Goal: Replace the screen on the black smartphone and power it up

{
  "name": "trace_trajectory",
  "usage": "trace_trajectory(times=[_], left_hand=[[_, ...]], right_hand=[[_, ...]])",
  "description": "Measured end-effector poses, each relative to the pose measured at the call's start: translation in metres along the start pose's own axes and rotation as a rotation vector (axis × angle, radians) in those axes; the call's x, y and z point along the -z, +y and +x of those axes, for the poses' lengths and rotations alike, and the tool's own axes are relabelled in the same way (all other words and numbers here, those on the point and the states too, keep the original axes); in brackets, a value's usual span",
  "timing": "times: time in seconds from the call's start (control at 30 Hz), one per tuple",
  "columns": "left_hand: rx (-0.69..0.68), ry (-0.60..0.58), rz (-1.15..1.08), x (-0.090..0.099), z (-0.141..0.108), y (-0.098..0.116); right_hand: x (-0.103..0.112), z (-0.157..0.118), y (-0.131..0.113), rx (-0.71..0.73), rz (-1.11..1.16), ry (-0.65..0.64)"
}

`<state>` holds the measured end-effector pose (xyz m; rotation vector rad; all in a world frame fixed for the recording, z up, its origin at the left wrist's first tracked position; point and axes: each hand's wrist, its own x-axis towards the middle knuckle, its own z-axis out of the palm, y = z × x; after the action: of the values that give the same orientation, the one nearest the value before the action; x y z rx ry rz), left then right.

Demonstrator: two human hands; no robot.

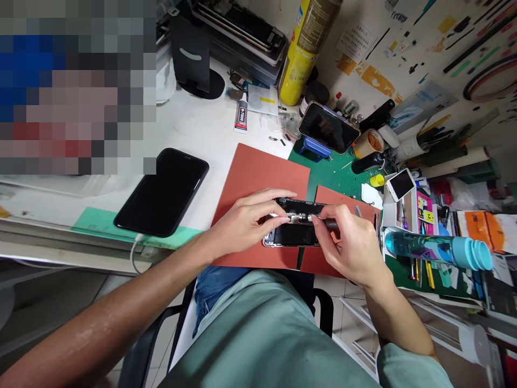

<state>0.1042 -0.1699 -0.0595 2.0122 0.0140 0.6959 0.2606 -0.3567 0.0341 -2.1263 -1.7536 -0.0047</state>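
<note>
- A black smartphone with a dark screen point(162, 192) is being supported by the white worktop point(210, 121), a white cable being plugged into its lower end.
- The left hand point(250, 220) is being kept over the near part of a flat brick-red mat point(262, 170); its grip is being held narrow, thumb and forefinger being closed on the left end of a small silver strip point(299, 219).
- The opened phone with exposed metal innards point(294, 235) is being steadied between both hands, above the brick-red mats.
- A dark-screened phone point(329, 127) is being propped up by a blue stand point(315, 148) beyond.
- The right hand point(350, 240) is being held at the strip's right end, its grip narrow; a dark cylindrical object point(332, 224) is being partly hidden by its fingers.
</note>
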Motion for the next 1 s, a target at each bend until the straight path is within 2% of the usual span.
trace_trajectory(times=[0.3, 0.5, 0.6, 0.8, 0.87, 1.0], left_hand=[[-0.018, -0.005, 0.011, 0.000, 0.000, 0.000], [-0.029, 0.004, 0.010, 0.000, 0.001, -0.001], [-0.027, 0.006, 0.007, 0.000, 0.001, -0.001], [-0.028, -0.005, -0.002, -0.002, 0.000, -0.003], [-0.035, -0.010, -0.007, -0.002, -0.001, -0.004], [-0.064, -0.009, -0.005, -0.003, -0.001, -0.003]], right_hand=[[-0.002, -0.001, -0.003, 0.020, 0.030, 0.042], [-0.003, -0.007, -0.001, -0.016, 0.008, 0.060], [-0.001, -0.012, 0.002, -0.094, 0.084, 0.107], [0.000, -0.020, 0.004, -0.371, 0.369, 0.375], [-0.003, -0.020, 0.003, -0.414, 0.442, 0.394], [-0.008, -0.019, -0.001, -0.413, 0.481, 0.377]])
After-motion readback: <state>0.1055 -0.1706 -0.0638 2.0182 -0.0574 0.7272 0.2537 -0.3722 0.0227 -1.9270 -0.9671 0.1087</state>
